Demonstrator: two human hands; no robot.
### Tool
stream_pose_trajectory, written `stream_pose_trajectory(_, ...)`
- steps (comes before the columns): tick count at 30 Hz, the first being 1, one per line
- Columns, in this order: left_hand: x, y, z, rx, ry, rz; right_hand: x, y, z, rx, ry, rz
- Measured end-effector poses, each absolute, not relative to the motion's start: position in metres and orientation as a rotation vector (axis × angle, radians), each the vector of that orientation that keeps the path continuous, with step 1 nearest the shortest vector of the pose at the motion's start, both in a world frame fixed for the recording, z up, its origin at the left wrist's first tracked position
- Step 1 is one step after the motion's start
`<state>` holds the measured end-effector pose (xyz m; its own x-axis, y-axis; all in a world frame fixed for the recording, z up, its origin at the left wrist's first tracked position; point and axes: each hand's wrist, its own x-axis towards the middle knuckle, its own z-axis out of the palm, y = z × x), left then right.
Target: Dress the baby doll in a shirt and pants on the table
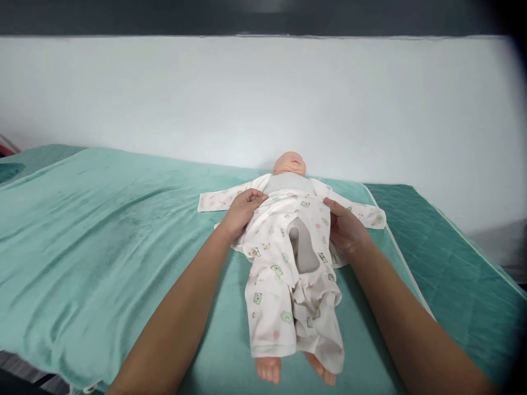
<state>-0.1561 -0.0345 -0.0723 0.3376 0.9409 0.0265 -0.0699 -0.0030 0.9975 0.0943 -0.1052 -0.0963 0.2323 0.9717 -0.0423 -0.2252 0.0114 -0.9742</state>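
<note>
A baby doll point(290, 163) lies on its back, head toward the wall and bare feet toward me. It wears a white printed top point(370, 216) with both sleeves spread out sideways, and a grey-white torso shows at the chest. White printed baby pants point(269, 280) cover its legs, with an opening at the crotch. At the waistband's left side, my left hand point(246, 209) pinches the cloth between thumb and fingers. My right hand point(346, 226) grips the waistband's other side, thumb on top; its fingers are partly hidden behind the cloth.
Beneath the doll is a light green blanket point(111, 236) with wrinkles on the left. A darker green quilted cover point(457, 274) shows at the right. Behind the bed stands a white wall point(263, 93) with a dark band along its top.
</note>
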Motion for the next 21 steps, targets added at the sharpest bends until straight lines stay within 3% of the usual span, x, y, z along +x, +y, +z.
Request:
stream_pose_trajectory(9,-0.173,-0.036,-0.072,1.178,0.763,0.913,0.104,-0.107,-0.107,-0.934,-0.485,1.299)
stream_pose_trajectory(21,-0.174,-0.027,-0.081,0.681,0.643,1.088,0.107,-0.117,-0.095,-0.911,-0.649,1.308)
